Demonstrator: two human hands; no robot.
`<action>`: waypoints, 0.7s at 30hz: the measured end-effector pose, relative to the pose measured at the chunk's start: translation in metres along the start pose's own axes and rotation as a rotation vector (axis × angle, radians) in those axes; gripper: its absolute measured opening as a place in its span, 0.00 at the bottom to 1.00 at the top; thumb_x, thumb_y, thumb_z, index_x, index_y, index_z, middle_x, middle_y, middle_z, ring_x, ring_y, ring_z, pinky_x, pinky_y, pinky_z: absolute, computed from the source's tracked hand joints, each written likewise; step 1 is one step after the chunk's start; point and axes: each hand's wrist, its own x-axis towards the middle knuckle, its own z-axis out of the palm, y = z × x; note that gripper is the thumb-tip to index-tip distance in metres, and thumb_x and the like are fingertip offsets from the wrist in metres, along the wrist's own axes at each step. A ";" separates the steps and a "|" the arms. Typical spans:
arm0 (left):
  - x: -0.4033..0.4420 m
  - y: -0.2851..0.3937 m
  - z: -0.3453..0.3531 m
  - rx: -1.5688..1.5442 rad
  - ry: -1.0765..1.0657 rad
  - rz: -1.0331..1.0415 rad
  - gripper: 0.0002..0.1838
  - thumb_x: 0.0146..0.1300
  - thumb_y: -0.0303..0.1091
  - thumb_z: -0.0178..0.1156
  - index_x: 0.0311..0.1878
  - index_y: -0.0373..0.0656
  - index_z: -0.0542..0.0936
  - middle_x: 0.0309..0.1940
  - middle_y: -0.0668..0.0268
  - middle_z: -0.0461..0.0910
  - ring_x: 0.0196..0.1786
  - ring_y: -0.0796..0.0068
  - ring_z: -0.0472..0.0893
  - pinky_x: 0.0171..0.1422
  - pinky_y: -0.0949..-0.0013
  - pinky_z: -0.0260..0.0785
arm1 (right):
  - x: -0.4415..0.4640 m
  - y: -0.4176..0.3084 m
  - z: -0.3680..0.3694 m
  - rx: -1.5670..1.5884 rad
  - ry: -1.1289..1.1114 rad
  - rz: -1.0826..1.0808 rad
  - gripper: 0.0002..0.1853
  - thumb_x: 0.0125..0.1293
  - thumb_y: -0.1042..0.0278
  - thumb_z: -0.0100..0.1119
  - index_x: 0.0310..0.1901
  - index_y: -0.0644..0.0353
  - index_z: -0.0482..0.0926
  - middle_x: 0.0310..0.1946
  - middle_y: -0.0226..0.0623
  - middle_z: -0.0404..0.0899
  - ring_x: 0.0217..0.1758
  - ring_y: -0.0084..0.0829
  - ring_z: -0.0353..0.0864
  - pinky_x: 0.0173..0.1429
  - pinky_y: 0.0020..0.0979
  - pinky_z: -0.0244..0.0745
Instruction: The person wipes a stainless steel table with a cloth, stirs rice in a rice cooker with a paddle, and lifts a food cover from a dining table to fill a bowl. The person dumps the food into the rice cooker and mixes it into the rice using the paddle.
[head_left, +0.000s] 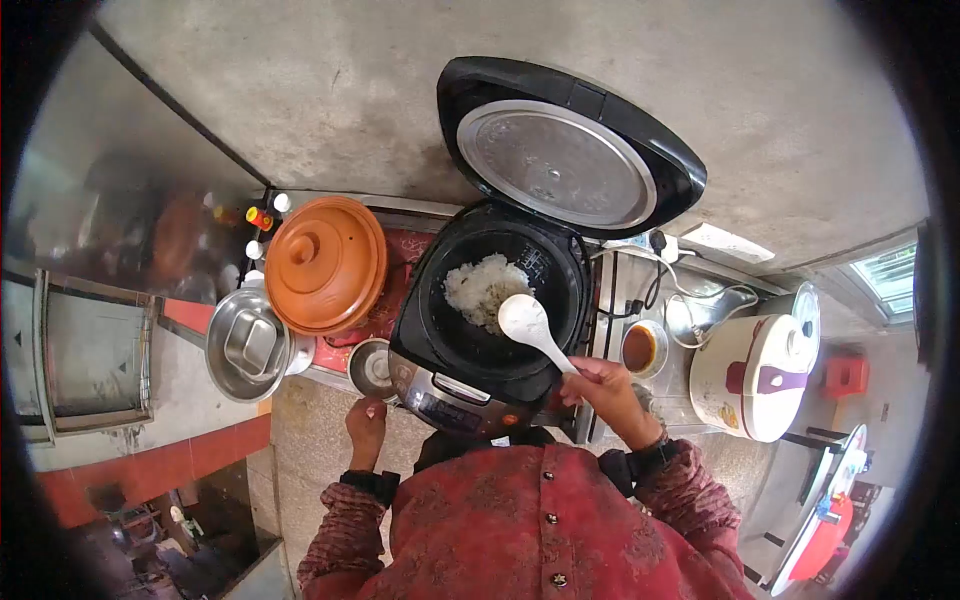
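An open rice cooker [460, 395] stands in front of me, its lid [555, 165] tilted up. White rice [480, 285] lies in the dark inner pot. My right hand [612, 398] grips the handle of a white rice paddle [527, 322], whose head is over the right edge of the rice. Beside the cooker's front left corner, my left hand [367, 425] has its fingers curled at the rim of a small metal bowl [372, 370]; whether it holds the rim is hard to make out.
Left of the cooker stand an orange lidded clay pot [325, 265] and a metal basin [230, 370]. To the right are a bowl of reddish sauce [643, 350], a white cable [700, 345] and a white cooker with purple trim [735, 390]. A wall rises behind.
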 end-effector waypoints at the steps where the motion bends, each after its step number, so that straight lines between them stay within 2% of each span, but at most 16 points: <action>1: 0.001 -0.004 0.002 -0.080 -0.026 -0.043 0.07 0.52 0.29 0.59 0.34 0.40 0.82 0.29 0.54 0.80 0.34 0.57 0.81 0.40 0.60 0.72 | -0.003 -0.003 0.000 0.020 0.016 0.014 0.16 0.65 0.73 0.56 0.53 0.68 0.76 0.30 0.35 0.82 0.30 0.21 0.80 0.35 0.21 0.76; 3: 0.004 -0.014 0.004 -0.158 -0.060 -0.083 0.07 0.52 0.29 0.60 0.34 0.40 0.82 0.29 0.54 0.80 0.33 0.57 0.81 0.40 0.60 0.72 | -0.007 -0.010 0.003 0.044 0.040 0.029 0.16 0.66 0.72 0.55 0.53 0.68 0.76 0.30 0.36 0.82 0.29 0.21 0.80 0.34 0.21 0.75; 5: 0.007 -0.019 0.006 -0.041 -0.024 -0.011 0.06 0.52 0.29 0.61 0.33 0.40 0.82 0.29 0.54 0.81 0.34 0.57 0.81 0.40 0.60 0.72 | -0.011 -0.015 0.005 0.137 0.115 0.082 0.16 0.67 0.69 0.55 0.53 0.66 0.76 0.29 0.36 0.82 0.28 0.22 0.80 0.33 0.20 0.73; 8: 0.011 -0.024 0.002 -0.039 -0.068 0.026 0.06 0.52 0.30 0.62 0.33 0.40 0.82 0.29 0.54 0.81 0.34 0.58 0.82 0.41 0.60 0.72 | -0.015 -0.012 0.004 0.165 0.186 0.058 0.16 0.67 0.69 0.54 0.53 0.65 0.76 0.29 0.36 0.82 0.28 0.23 0.80 0.34 0.21 0.74; 12: 0.015 -0.037 0.002 -0.034 -0.135 -0.046 0.07 0.53 0.30 0.62 0.34 0.39 0.82 0.30 0.54 0.82 0.35 0.59 0.83 0.41 0.61 0.73 | -0.019 -0.018 0.007 0.161 0.231 0.096 0.15 0.67 0.70 0.54 0.53 0.65 0.77 0.29 0.36 0.82 0.28 0.23 0.80 0.35 0.23 0.74; 14: 0.014 -0.041 0.002 -0.076 -0.117 -0.042 0.08 0.53 0.31 0.62 0.36 0.38 0.83 0.30 0.54 0.83 0.34 0.59 0.83 0.41 0.63 0.73 | -0.019 -0.012 0.007 0.191 0.214 0.127 0.17 0.66 0.74 0.53 0.55 0.68 0.74 0.34 0.39 0.82 0.34 0.26 0.82 0.41 0.27 0.80; 17: 0.015 -0.045 0.000 -0.035 -0.143 -0.089 0.09 0.54 0.31 0.62 0.37 0.38 0.83 0.29 0.53 0.83 0.34 0.60 0.83 0.41 0.64 0.74 | -0.019 -0.017 0.018 0.149 0.275 0.115 0.15 0.66 0.70 0.54 0.52 0.65 0.77 0.30 0.36 0.82 0.29 0.23 0.81 0.37 0.24 0.74; 21: 0.018 -0.046 -0.007 -0.041 -0.162 -0.102 0.08 0.54 0.31 0.61 0.35 0.38 0.83 0.28 0.54 0.82 0.33 0.61 0.83 0.40 0.64 0.73 | -0.010 -0.012 0.018 0.150 0.275 0.073 0.15 0.67 0.71 0.54 0.53 0.65 0.77 0.29 0.35 0.82 0.29 0.22 0.80 0.36 0.22 0.75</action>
